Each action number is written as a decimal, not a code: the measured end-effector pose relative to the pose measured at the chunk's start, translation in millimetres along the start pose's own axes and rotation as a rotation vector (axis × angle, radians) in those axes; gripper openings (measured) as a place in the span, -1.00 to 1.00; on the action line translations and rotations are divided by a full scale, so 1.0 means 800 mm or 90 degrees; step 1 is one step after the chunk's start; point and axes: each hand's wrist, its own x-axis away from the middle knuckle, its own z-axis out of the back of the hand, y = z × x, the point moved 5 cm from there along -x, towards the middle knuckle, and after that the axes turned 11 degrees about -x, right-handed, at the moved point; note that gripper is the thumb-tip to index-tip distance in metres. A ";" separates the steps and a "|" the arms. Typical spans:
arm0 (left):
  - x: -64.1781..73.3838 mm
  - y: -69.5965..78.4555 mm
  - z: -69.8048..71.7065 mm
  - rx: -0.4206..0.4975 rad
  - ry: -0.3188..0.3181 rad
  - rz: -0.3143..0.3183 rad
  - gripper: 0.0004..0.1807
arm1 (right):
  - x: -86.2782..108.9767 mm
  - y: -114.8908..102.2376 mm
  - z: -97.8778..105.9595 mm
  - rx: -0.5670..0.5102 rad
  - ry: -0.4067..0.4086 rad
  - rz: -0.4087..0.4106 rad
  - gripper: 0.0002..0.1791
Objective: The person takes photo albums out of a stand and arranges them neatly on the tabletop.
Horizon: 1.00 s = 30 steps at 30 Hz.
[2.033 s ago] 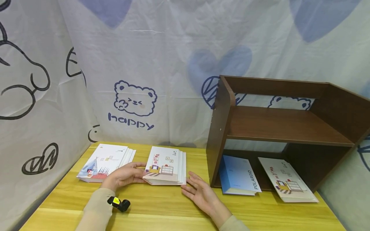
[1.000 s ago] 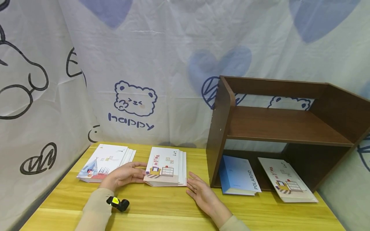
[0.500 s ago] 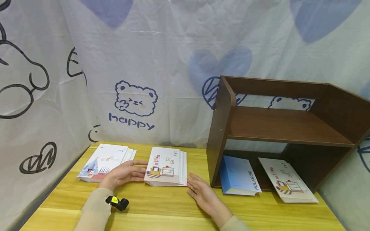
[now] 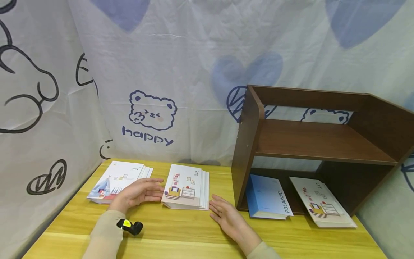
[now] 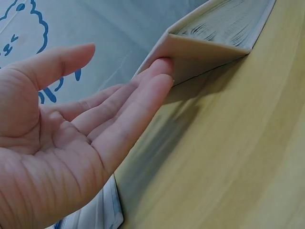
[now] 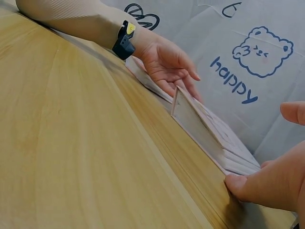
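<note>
A white photo album [image 4: 185, 180] with a yellow armchair and a dresser on its cover lies near the back of the table, its page layers fanned along the right side. Beside its spine is my left hand [image 4: 142, 192], with fingers extended and tips right at the spine; in the left wrist view these fingers [image 5: 124, 112] overlap the spine's edge. My right hand [image 4: 228, 217] lies palm inward by the album's lower right corner, fingers slightly bent. In the right wrist view, one fingertip [image 6: 236, 183] meets that corner. Neither hand grips the album.
Behind my left hand lies another white album [image 4: 121, 176] with a blue tent cover. On the right stands a brown two-tier shelf [image 4: 317, 138]. Its lower tier holds a blue POLAROID album [image 4: 268, 196] and a white album [image 4: 323, 205], both sticking out in front.
The middle album has shifted slightly right. My left hand has drawn back a little leftward from its spine, and my right hand has edged slightly right.
</note>
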 end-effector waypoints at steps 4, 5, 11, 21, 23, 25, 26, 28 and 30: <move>0.000 -0.001 0.004 0.008 0.011 -0.002 -0.34 | -0.002 0.001 0.003 -0.007 0.002 0.000 -0.23; 0.000 -0.001 0.005 0.009 0.012 -0.003 -0.34 | -0.002 0.001 0.003 -0.008 0.002 0.001 -0.24; 0.002 0.002 0.008 0.023 0.026 -0.009 -0.30 | -0.001 0.001 0.004 -0.007 -0.005 0.002 -0.24; 0.005 0.008 0.013 0.024 0.029 -0.020 -0.30 | 0.000 -0.001 0.003 -0.001 -0.001 -0.001 -0.26; 0.006 0.011 0.013 0.013 0.032 -0.025 -0.31 | 0.000 -0.003 0.002 0.002 -0.003 0.001 -0.27; 0.008 0.014 0.014 -0.001 0.035 -0.032 -0.32 | 0.000 -0.004 0.002 0.004 -0.005 0.003 -0.28; 0.008 0.015 0.014 -0.007 0.038 -0.034 -0.33 | 0.000 -0.005 0.001 0.004 -0.004 0.003 -0.28; 0.009 0.019 0.015 -0.019 0.039 -0.039 -0.33 | 0.000 -0.007 0.000 0.008 -0.005 0.006 -0.28; 0.010 0.022 0.014 -0.029 0.037 -0.044 -0.33 | 0.001 -0.008 -0.001 0.009 -0.003 0.008 -0.28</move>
